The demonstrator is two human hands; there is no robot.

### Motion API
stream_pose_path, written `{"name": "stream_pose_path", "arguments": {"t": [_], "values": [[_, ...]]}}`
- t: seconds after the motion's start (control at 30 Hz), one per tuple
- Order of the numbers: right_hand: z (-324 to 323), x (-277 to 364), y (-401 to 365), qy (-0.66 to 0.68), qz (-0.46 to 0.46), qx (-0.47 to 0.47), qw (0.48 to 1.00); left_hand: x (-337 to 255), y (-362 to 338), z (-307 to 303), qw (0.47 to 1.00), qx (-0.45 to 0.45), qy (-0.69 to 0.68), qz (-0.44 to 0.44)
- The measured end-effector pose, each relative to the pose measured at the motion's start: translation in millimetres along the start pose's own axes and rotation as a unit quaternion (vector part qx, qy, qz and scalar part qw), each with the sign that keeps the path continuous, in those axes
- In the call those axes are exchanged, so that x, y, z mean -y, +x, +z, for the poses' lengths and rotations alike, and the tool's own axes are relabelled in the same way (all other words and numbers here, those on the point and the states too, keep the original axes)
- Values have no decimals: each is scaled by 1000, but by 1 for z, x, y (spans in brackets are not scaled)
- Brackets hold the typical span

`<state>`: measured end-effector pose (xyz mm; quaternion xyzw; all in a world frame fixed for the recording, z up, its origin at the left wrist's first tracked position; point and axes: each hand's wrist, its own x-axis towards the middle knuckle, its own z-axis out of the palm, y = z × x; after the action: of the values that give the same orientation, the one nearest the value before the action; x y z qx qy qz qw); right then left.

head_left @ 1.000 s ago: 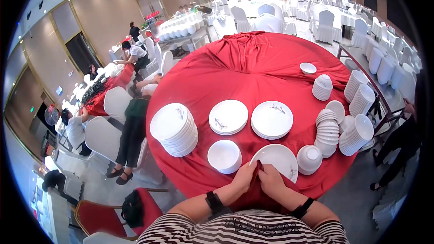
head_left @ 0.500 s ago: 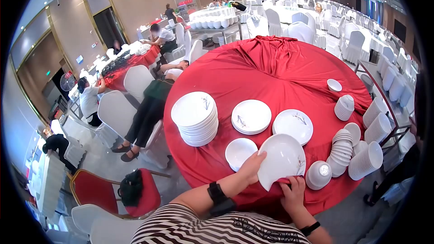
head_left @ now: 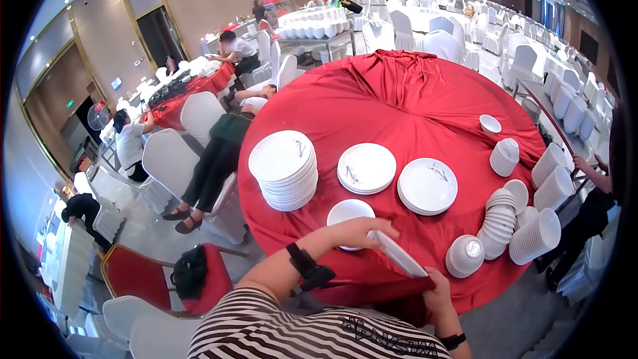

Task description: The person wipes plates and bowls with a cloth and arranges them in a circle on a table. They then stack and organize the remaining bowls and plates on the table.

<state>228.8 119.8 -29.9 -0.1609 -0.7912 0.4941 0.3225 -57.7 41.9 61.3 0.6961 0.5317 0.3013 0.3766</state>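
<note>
A white plate [head_left: 399, 254], seen nearly edge-on, is tilted above the front edge of the round table. My left hand [head_left: 369, 233] grips its upper left end. At its lower right end is my right hand [head_left: 436, 291], fingers closed on a fold of red cloth against the plate. Just behind my left hand sits a white bowl [head_left: 350, 211], partly covered by it. Farther back are a tall plate stack [head_left: 284, 169], a low stack [head_left: 366, 168] and another low stack [head_left: 427, 186], the top plates bearing a small flower print.
The red tablecloth [head_left: 319, 103] is bunched at the back. Stacked bowls [head_left: 535, 236] and an upturned bowl [head_left: 465, 256] are at the right. A red chair [head_left: 139, 276] holds a dark bag [head_left: 191, 272]. Someone lies across chairs at the left; another person stands at the right edge.
The plate has turned from facing me to nearly edge-on. My left hand has shifted slightly up and left around its rim. At the right edge, a person's hands and arm have come into view.
</note>
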Motion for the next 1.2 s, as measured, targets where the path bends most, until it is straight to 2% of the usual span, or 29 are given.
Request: {"name": "stream_pose_path", "arguments": {"t": [0.03, 0.13, 0.17, 0.23, 0.27, 0.3, 0.33, 0.43, 0.53, 0.6, 0.63, 0.67, 0.7, 0.73, 0.77, 0.83, 0.87, 0.9, 0.93, 1.0, 1.07, 1.1, 1.13, 1.2], "values": [[-1, -8, -2, 19, -2, 15, 1000, -1, -1, -2, 998, 41, -39, 40], [-3, -29, -17, 1, 98, 14, 995, -24, -4, -1, 977, 152, 29, -143], [-5, -37, -18, -7, 111, 7, 994, -24, -7, 2, 985, 127, 33, -110], [-11, -40, -16, -22, 141, -6, 990, -36, -9, -5, 988, 106, 34, -110], [-9, -36, -13, 11, 158, -53, 986, -40, -10, -10, 989, 94, 32, -112], [-8, -36, -10, -44, 124, -103, 986, -38, -12, -13, 993, 67, 14, -95], [-7, -38, -7, -98, 84, -149, 980, -37, -14, -12, 993, 37, -14, -113], [-12, -25, -1, -161, 56, -234, 957, -37, -18, -11, 980, -54, -107, -161], [-8, -14, 6, -126, -3, -248, 961, -34, -9, 20, 939, -139, -243, -198], [4, -9, 17, -173, -20, -223, 959, -46, 0, 39, 900, -103, -352, -234], [11, -3, 25, -196, -29, -212, 957, -35, 8, 55, 884, -95, -403, -216], [18, 9, 33, -228, -63, -176, 955, -27, 15, 66, 883, -93, -399, -229], [24, 12, 33, -241, -82, -106, 961, -47, 17, 64, 866, -121, -424, -237], [28, 15, 34, -253, -101, -37, 961, -47, 20, 65, 850, -144, -454, -223], [32, 22, 35, -243, -127, -37, 961, -48, 23, 66, 834, -167, -483, -208], [23, 13, 35, -279, -123, -27, 952, -16, 29, 77, 800, -202, -548, -136], [16, 6, 35, -295, -120, -21, 948, -13, 28, 78, 815, -209, -520, -145], [10, 0, 32, -306, -78, -49, 948, -24, 25, 74, 829, -216, -492, -155], [5, -4, 29, -302, -21, -95, 948, -30, 24, 70, 842, -223, -463, -164], [4, -7, 32, -246, -31, -205, 947, -30, 22, 76, 846, -205, -466, -159], [6, -8, 27, -268, 2, -183, 946, -36, 20, 75, 854, -207, -438, -189], [7, -8, 24, -280, 19, -173, 944, -63, 18, 60, 859, -217, -407, -220], [8, -7, 22, -262, 26, -158, 952, -78, 16, 48, 863, -227, -375, -250], [11, -7, 16, -224, 40, -128, 965, -81, 16, 36, 847, -281, -371, -255]]}}
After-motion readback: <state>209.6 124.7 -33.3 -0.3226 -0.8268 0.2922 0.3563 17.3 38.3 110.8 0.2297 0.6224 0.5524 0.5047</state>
